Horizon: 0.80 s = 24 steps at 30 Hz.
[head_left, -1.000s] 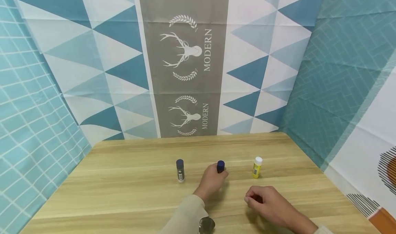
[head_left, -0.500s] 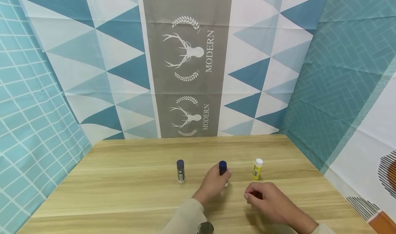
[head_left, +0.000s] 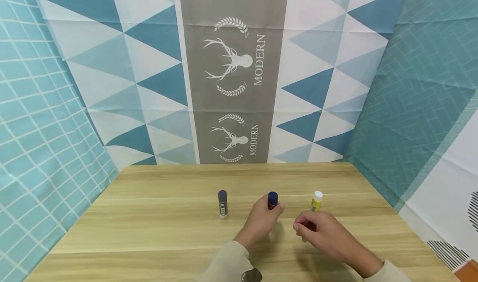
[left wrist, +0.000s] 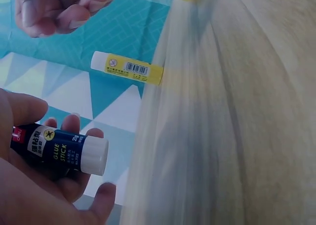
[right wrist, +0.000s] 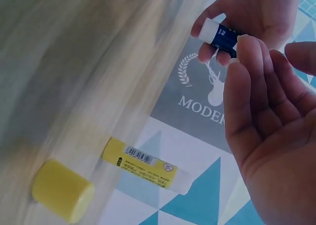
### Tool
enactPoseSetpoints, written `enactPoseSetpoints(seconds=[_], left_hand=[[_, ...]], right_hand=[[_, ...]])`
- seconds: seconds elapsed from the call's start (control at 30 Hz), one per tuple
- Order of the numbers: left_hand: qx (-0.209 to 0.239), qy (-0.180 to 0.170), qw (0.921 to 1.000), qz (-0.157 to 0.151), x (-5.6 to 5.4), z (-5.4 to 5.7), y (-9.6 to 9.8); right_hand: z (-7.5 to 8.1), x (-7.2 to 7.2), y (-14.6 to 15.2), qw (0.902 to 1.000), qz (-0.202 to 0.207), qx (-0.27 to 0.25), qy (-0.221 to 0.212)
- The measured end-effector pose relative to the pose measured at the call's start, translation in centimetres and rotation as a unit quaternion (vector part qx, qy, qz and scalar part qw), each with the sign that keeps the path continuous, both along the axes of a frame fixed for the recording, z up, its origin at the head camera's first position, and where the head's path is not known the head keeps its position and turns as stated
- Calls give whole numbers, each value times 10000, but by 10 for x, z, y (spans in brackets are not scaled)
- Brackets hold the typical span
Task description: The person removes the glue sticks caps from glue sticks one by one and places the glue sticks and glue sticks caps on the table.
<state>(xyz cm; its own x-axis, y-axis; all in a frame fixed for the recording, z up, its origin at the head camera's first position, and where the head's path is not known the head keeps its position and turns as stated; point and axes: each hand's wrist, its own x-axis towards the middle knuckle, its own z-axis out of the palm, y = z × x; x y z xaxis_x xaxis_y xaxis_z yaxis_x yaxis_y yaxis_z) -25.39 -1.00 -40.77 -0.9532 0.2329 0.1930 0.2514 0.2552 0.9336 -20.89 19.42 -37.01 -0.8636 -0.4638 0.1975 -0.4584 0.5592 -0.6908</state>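
My left hand (head_left: 259,220) grips a dark blue glue stick (left wrist: 61,148), its white end sticking out past the fingers and its blue cap showing on top in the head view. In the left wrist view the stick lies clear of the tabletop. My right hand (head_left: 325,234) is raised to the right of it, fingers loosely bent and holding nothing. Just beyond those fingers a yellow glue stick (right wrist: 143,163) with a white cap stands upright, its lower part hidden by the right hand in the head view. Another dark glue stick (head_left: 223,205) with a white base stands upright to the left.
A short yellow cylinder (right wrist: 63,190) is on the wooden table (head_left: 157,224) near the yellow glue stick; the head view does not show it. Patterned cloth (head_left: 231,74) rises behind the table's far edge, and more cloth hangs at both sides.
My right hand has moved forward and now overlaps the yellow glue stick in the head view. The left hand keeps its grip on the blue glue stick. The head view has shifted slightly.
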Motion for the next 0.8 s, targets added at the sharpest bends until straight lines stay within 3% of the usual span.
enactPoseSetpoints(seconds=[0.27, 0.53, 0.67, 0.8], left_hand=[[-89, 207, 9997, -107, 1, 1, 6], [302, 620, 9976, -6, 3, 3, 14], [132, 944, 9954, 120, 2, 4, 15], [-469, 1375, 9892, 187, 0, 4, 15]], right_hand=[[14, -9, -15, 9950, -888, 156, 426], [25, -18, -28, 9913, -1181, 243, 538], [28, -18, -31, 9904, -1195, 379, 584], [28, -19, -33, 9879, -1184, 640, 771]])
